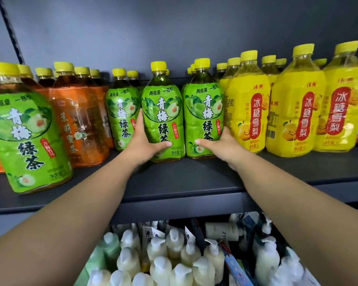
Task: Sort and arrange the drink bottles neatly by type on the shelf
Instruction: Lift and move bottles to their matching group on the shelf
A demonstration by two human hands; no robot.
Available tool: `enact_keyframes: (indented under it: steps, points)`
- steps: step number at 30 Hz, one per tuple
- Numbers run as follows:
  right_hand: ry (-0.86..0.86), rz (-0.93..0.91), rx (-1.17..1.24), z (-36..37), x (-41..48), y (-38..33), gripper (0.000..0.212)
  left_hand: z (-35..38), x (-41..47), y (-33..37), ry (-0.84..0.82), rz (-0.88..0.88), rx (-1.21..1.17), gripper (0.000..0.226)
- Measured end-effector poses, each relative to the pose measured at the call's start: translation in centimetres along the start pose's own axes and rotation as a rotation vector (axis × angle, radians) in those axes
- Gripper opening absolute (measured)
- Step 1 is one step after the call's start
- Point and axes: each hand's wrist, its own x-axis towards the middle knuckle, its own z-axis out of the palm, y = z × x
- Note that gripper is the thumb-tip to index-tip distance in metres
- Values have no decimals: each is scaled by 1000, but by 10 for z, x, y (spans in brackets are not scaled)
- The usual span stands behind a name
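Observation:
On the dark shelf (174,182) stand rows of yellow-capped drink bottles. My left hand (142,141) grips the middle green-label tea bottle (162,112), fingers round its left side and thumb across its front. My right hand (219,143) holds the green-label bottle (203,112) beside it, thumb on its front and fingers behind its right side. A third green bottle (122,112) stands just left of these two. One more green bottle (27,137) stands alone near the shelf's front left edge, in front of the orange-label tea bottles (79,120).
Yellow-label pear drink bottles (298,112) fill the right part of the shelf, touching the green row. Bare shelf surface lies in front of the held bottles. Below the shelf, several white and pale green pump bottles (174,261) crowd a lower level.

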Motion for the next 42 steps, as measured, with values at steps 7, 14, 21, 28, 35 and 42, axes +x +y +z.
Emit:
enact_keyframes:
  steps: [7, 14, 21, 28, 35, 42]
  points:
    - [82, -24, -178, 2, -18, -7, 90, 3, -17, 4, -6, -81, 154, 99]
    - [158, -31, -324, -3, -35, -14, 71, -29, -45, 9, 95, 8, 419, 53]
    - [132, -171, -668, 17, -63, -24, 89, -96, -117, -7, 490, 265, 464, 18]
    - [-470, -393, -1008, 76, -119, -47, 89, -151, -139, -40, 626, -73, 519, 33]
    - [-447, -329, -1035, 78, -133, -53, 94, -192, -108, -51, 415, -207, 119, 117]
    - [-367, -446, -1136, 64, -158, -41, 92, -187, -97, -51, 315, -78, 179, 71]
